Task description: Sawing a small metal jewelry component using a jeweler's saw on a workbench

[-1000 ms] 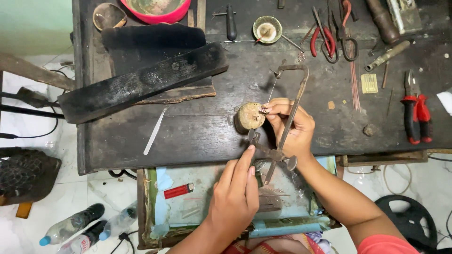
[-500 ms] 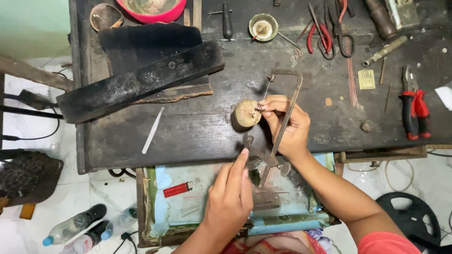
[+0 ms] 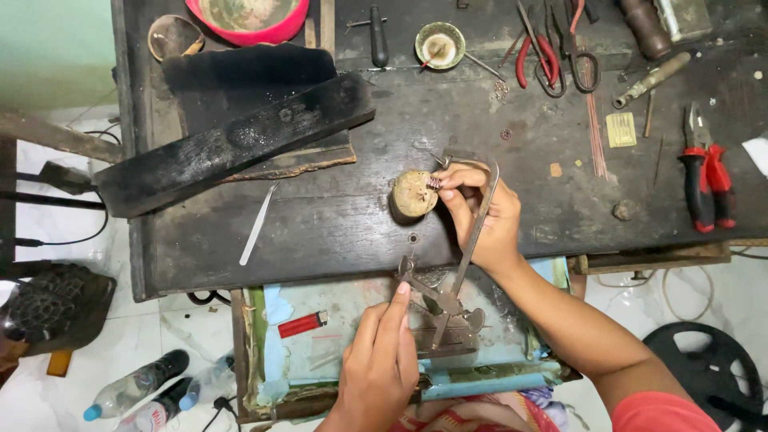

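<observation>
My right hand [image 3: 484, 220] pinches a small coiled metal piece [image 3: 434, 182] against a round wooden block [image 3: 410, 196] on the dark workbench [image 3: 336, 232]. A metal saw frame [image 3: 478, 228] runs from beside that piece, across my right hand, down to its clamp end over the drawer. My left hand [image 3: 380, 364] holds the frame's lower end, index finger stretched along the clamp.
A long black charred block [image 3: 232, 144] lies at the left, and tweezers [image 3: 258, 226] near the front edge. Red pliers [image 3: 704, 172], red cutters [image 3: 538, 60], scissors, a small brass dish [image 3: 440, 44] and a pink bowl [image 3: 248, 20] line the back. A red lighter [image 3: 302, 324] sits in the drawer.
The saw frame has slid toward me, its top end now close to the wooden block. My left hand drew back with it. The right hand stays on the block.
</observation>
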